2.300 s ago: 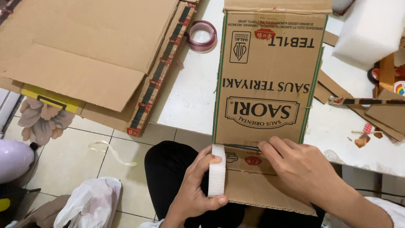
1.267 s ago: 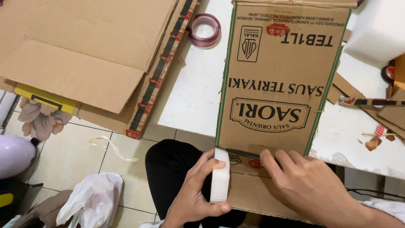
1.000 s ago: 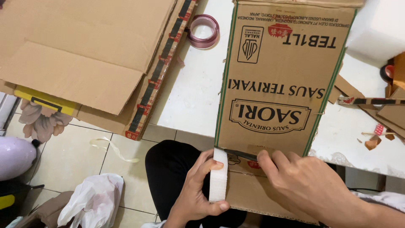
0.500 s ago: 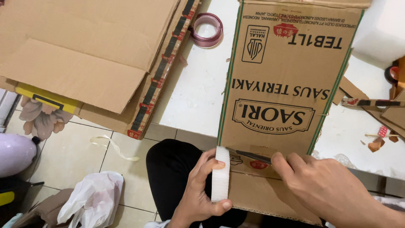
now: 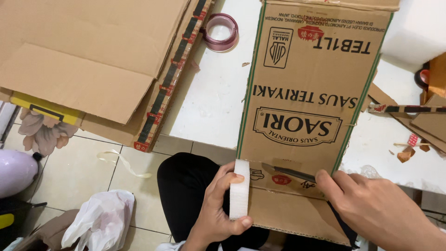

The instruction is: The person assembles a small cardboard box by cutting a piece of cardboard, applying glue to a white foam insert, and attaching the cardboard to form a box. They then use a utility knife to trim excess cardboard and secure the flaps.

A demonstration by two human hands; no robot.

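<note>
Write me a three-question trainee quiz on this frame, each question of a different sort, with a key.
1. True or false: the left hand grips a white foam block against the edge of the printed cardboard box.
2. What does the right hand hold on the box?
A. a dark slim blade
B. a roll of tape
C. a plastic bag
3. Fill in: the tape roll lies on the white ____, between the box and the flattened cardboard.

Key
1. True.
2. A: the blade lies flat across the lower part of the box, its tip pointing toward the foam block.
3. Table.
</note>
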